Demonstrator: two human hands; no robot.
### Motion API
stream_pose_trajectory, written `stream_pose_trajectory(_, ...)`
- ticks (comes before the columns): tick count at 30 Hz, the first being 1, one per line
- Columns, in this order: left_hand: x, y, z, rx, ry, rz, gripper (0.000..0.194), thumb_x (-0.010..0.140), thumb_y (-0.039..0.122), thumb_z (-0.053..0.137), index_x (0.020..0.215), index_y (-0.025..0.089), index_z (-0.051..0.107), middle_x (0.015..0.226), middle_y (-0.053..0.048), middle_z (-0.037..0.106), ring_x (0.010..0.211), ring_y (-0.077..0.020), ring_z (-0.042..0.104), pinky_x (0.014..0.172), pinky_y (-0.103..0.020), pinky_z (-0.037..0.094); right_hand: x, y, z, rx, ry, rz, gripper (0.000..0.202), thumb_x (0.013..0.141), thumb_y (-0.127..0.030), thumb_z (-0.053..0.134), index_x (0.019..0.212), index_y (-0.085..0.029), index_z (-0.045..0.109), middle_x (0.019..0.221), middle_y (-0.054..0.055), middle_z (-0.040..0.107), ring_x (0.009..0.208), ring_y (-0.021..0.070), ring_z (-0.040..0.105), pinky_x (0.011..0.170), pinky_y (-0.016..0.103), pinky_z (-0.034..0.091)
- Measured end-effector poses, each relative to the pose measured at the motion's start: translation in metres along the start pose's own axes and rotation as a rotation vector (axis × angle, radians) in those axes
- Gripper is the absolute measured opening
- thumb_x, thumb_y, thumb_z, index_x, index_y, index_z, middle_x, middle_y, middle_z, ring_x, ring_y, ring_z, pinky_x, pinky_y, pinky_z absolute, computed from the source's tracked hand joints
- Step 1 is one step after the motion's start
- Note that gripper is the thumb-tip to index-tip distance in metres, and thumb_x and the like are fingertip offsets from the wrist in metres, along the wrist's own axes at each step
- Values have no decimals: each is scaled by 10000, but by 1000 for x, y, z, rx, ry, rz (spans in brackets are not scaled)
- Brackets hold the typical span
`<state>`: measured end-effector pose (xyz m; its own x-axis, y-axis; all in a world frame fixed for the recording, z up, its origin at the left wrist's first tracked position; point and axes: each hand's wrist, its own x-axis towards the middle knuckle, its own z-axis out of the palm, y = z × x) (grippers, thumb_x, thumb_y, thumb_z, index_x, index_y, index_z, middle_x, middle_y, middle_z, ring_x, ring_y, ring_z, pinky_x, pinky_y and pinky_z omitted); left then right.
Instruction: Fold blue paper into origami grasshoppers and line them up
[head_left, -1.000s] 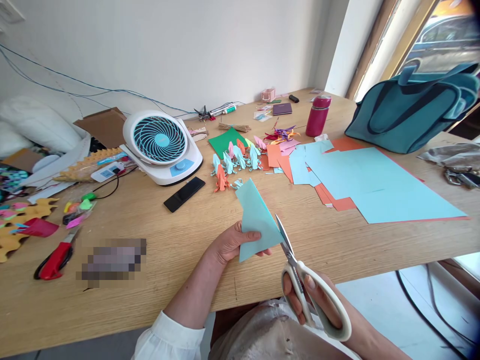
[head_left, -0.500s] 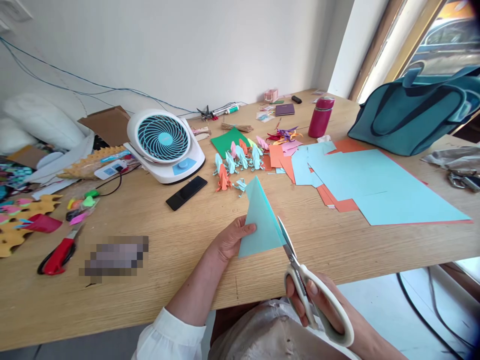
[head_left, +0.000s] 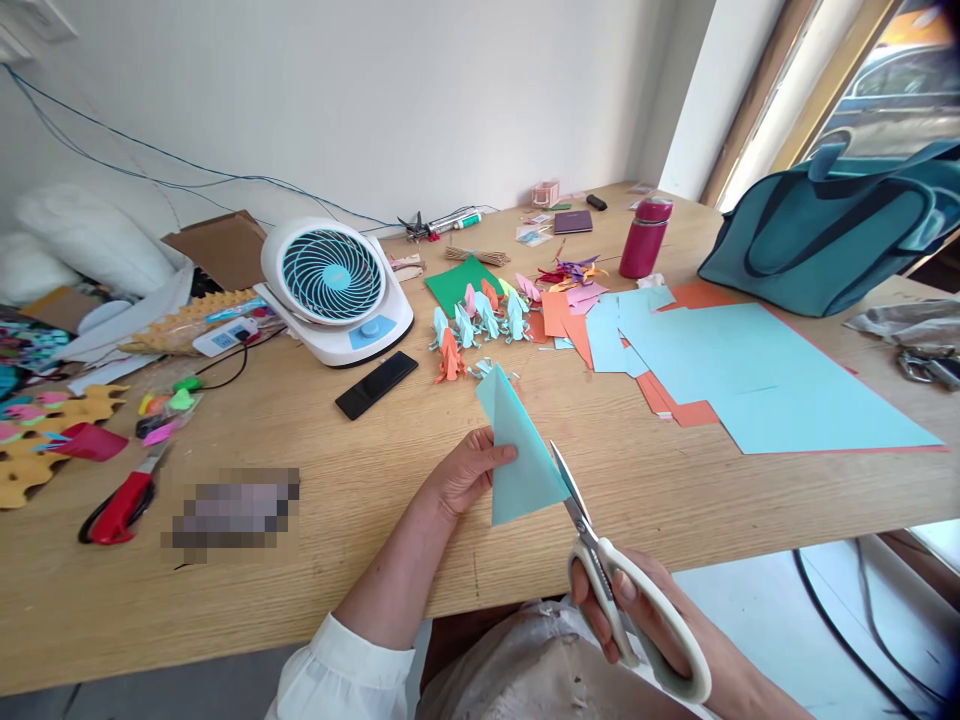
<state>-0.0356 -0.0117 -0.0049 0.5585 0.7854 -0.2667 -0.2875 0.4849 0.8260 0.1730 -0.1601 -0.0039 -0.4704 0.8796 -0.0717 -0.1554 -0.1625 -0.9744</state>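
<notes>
My left hand (head_left: 471,470) pinches a folded light-blue sheet of paper (head_left: 525,465) by its left side, thumb on the near face. The sheet is held up above the table in a pointed, triangular shape. My right hand (head_left: 637,605) has its thumb and fingers through the white handles of a pair of scissors (head_left: 581,505). The scissors' blades lie at the paper's lower right corner; whether they are cutting into it I cannot tell. Just beyond the paper stand several small folded paper figures (head_left: 487,318), blue, orange and pink.
Blue paper sheets (head_left: 750,370) and orange ones cover the right side of the table. A fan (head_left: 334,285), a phone (head_left: 376,385) and a red-handled cutter (head_left: 124,508) lie to the left. A red bottle (head_left: 645,238) and a teal bag (head_left: 817,235) stand at the back right.
The blue paper has tilted, its top point shifting left and down. Both hands keep their hold, and the scissors stay close to the same corner.
</notes>
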Motion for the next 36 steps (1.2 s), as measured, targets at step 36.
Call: stream_pose_trajectory(36, -5, 6, 10, 100, 5, -11, 394, 528, 356, 933, 797, 113, 779, 774, -75, 769, 685, -170, 706, 697, -255, 539, 8, 5, 5, 31, 46, -9, 500, 977, -618, 372, 907, -164, 571, 595, -8, 541, 527, 105, 481, 587, 264, 376)
